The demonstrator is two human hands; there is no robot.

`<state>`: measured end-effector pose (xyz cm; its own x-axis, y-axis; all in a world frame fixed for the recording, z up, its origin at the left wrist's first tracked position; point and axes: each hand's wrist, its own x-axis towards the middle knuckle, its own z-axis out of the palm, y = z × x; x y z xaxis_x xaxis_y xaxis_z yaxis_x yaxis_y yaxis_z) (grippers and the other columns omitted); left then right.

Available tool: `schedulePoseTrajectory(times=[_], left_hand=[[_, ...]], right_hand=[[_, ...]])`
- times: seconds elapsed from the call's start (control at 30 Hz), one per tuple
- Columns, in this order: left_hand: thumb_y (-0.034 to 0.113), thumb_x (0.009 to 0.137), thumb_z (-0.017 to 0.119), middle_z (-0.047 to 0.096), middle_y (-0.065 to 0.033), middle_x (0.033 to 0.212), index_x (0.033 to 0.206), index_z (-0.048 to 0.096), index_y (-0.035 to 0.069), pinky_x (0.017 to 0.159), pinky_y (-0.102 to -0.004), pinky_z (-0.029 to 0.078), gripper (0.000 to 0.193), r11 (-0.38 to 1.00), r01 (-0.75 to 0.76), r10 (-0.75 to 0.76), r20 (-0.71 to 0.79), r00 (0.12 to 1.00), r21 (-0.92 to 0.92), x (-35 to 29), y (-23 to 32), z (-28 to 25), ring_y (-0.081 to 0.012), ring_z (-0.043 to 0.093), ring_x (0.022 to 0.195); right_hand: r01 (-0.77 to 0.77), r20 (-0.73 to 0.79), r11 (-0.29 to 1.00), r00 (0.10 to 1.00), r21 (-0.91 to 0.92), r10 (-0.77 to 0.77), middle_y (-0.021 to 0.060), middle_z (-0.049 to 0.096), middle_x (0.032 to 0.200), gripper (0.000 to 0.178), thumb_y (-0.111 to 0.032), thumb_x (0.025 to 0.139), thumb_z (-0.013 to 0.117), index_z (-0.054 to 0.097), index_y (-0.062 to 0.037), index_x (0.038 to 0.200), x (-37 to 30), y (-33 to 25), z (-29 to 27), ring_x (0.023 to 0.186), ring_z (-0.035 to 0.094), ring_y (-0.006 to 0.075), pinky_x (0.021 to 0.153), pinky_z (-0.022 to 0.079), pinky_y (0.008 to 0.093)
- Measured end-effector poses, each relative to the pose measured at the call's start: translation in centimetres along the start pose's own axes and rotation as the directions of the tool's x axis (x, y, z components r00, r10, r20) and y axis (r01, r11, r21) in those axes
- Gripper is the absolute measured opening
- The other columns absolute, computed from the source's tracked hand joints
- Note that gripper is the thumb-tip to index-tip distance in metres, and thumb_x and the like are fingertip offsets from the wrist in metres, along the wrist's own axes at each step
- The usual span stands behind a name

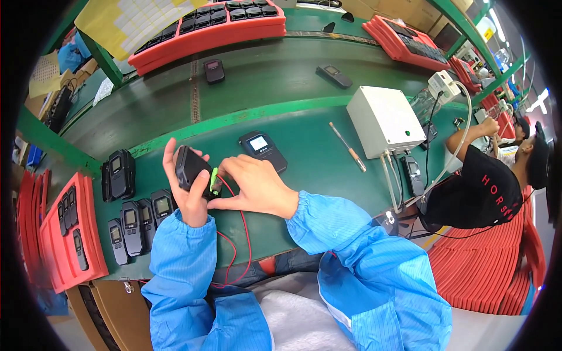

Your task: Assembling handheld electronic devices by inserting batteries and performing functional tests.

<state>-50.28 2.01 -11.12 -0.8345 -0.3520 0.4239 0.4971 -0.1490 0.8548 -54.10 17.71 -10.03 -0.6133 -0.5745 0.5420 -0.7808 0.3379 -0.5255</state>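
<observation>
Head view shows, at centre frame, the left hand (186, 196) wrapped around a black handheld device (190, 168), fingers closed on its body and holding it tilted above the green bench (316, 161). The right hand (256, 186) has its fingertips pinched together on a small green part (214, 181) at the device's lower end, where thin red wires (244, 225) trail down toward the lap. This step seems to want a steady left-hand hold, with the right hand keeping the green piece square to the opening and the wires slack, not tugged. Just what the green part is, and whether it is seated, cannot be told, since the fingers cover the joint. The wires' far ends vanish between the blue sleeves. Another device (262, 149) with a lit screen lies just above the hands.
</observation>
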Motion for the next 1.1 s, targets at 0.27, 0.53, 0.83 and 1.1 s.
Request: schedulePoseTrajectory(times=[0.27, 0.53, 0.83, 1.1], left_hand=[[0.004, 0.076, 0.066, 0.041, -0.0102, 0.127, 0.139, 0.03, 0.007, 0.1, -0.042, 0.044, 0.072, 0.995, -0.101, 0.1, 0.065, 0.993, 0.016, -1.3, -0.8, -0.2, -0.0224, 0.048, 0.111], [0.012, 0.078, 0.068, 0.04, -0.0095, 0.128, 0.141, 0.028, 0.008, 0.1, -0.0401, 0.041, 0.074, 0.993, 0.016, -0.006, 0.088, 0.996, -0.119, -0.2, 1.1, 0.4, -0.0225, 0.047, 0.112], [0.02, 0.078, 0.073, 0.044, -0.0124, 0.129, 0.137, 0.037, 0.006, 0.095, -0.037, 0.042, 0.07, 0.992, -0.126, 0.122, 0.125, 0.985, 0.022, 0.3, -0.1, -0.4, -0.0243, 0.049, 0.111], [0.018, 0.081, 0.071, 0.052, -0.0175, 0.126, 0.118, 0.059, 0.004, 0.095, -0.0426, 0.043, 0.041, 0.494, -0.443, 0.09, 0.462, 0.882, 0.748, 0.5, 4.0, -5.7, -0.0315, 0.055, 0.108]], right_hand=[[0.088, 0.038, 0.992, 0.995, 0.085, -0.092, 0.0092, 0.058, 0.073, 0.043, -0.04, 0.073, 0.078, 0.055, -0.0051, 0.081, -0.3, -0.1, 1.0, 0.067, 0.059, 0.0284, 0.056, 0.046, 0.0398], [-0.104, 0.103, 0.983, 0.991, 0.152, 0.089, 0.0119, 0.06, 0.075, 0.047, -0.038, 0.074, 0.078, 0.053, -0.0033, 0.092, -0.4, -0.4, 0.7, 0.067, 0.062, 0.0288, 0.057, 0.047, 0.0395], [-0.252, 0.081, 0.917, 0.968, 0.31, 0.238, 0.0156, 0.064, 0.069, 0.042, -0.03, 0.08, 0.068, 0.055, 0.002, 0.104, -0.9, 0.4, 2.4, 0.059, 0.063, 0.0366, 0.053, 0.049, 0.0438], [-0.276, 0.148, 0.918, 0.959, 0.284, 0.243, 0.0166, 0.065, 0.07, 0.032, -0.026, 0.082, 0.067, 0.059, 0.0018, 0.096, -0.7, 0.5, 1.4, 0.057, 0.063, 0.0338, 0.055, 0.05, 0.0415]])
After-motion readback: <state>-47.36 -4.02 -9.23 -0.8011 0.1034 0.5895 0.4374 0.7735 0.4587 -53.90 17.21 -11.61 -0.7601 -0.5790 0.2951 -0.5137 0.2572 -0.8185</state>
